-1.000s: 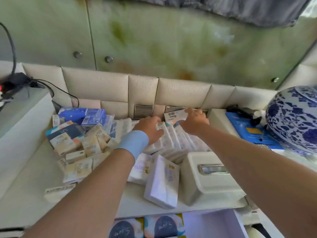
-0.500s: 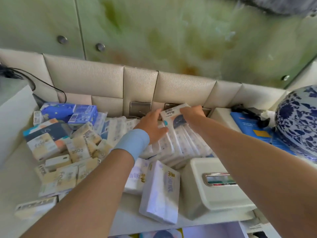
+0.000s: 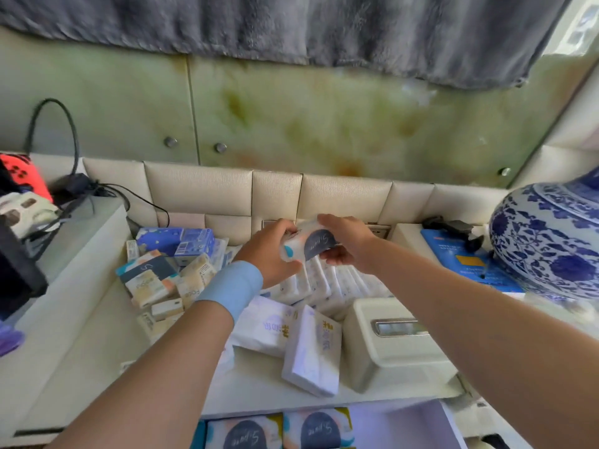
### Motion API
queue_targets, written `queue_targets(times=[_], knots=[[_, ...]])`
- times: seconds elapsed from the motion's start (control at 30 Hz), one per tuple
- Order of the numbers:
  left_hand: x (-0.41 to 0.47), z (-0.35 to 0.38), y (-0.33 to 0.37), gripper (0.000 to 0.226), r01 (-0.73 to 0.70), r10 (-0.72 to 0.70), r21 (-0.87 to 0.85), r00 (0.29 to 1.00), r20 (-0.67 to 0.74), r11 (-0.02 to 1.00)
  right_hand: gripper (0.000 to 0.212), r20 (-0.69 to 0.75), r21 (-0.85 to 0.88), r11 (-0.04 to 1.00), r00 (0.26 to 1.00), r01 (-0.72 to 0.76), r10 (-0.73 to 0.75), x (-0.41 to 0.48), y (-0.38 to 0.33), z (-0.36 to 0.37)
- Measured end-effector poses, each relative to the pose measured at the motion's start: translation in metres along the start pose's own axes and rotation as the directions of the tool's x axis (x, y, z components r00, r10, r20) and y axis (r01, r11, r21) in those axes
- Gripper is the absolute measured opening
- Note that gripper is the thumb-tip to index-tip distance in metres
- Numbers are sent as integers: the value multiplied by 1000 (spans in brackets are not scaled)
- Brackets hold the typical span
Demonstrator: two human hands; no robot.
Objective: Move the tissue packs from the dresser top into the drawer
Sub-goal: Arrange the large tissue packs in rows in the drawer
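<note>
Above white dresser top (image 3: 97, 335): white dark-labelled tissue pack (image 3: 311, 245) gripped between left hand (image 3: 270, 254) and right hand (image 3: 351, 246), fingers curled round ends.

I am looking into a home bedroom: a cream dresser top (image 3: 81, 351) set against a padded wall panel (image 3: 197, 186), a blue-and-white vase (image 3: 551, 241) on the right, a tissue box (image 3: 389, 351) nearby, and charger cables (image 3: 74, 186) at the far left.
</note>
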State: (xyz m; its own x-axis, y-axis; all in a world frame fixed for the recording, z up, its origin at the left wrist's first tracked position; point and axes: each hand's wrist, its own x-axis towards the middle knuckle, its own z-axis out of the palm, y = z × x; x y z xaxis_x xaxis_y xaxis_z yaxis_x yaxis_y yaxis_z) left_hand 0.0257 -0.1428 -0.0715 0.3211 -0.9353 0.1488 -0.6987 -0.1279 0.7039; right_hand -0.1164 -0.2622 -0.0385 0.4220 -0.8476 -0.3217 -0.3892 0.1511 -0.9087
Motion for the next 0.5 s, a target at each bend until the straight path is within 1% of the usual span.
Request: queue_targets(times=[0.07,0.1,0.17,0.23,0.3,0.4,0.47,0.5], knots=[[-15,-13,7,56,47,-47,-4,999,8,999,47,15,80,997,1000,10,-11,-17,6,3],[-22,-17,10,53,75,-75,-11,997,13,997,45,22,93,996,1000,9,-11,-28,9,4],[-39,-23,17,47,119,-119,-11,992,50,993,42,48,57,998,999,13,-16,-47,20,5],[-57,-23,19,44,139,-141,29,983,114,990,42,86,9,999,996,34,-35,-63,34,7],[-74,-22,17,43,142,-153,87,979,138,986,48,127,24,999,991,30,-33,-76,44,16],[-89,-31,11,48,139,-150,132,986,75,981,46,177,89,996,983,30,-45,-84,44,36],[-95,-45,4,57,121,-135,215,989,54,969,44,229,111,993,971,45,-70,-86,38,55],[-98,-51,-2,57,121,-137,263,990,45,957,44,260,101,993,962,56,-80,-87,34,65]])
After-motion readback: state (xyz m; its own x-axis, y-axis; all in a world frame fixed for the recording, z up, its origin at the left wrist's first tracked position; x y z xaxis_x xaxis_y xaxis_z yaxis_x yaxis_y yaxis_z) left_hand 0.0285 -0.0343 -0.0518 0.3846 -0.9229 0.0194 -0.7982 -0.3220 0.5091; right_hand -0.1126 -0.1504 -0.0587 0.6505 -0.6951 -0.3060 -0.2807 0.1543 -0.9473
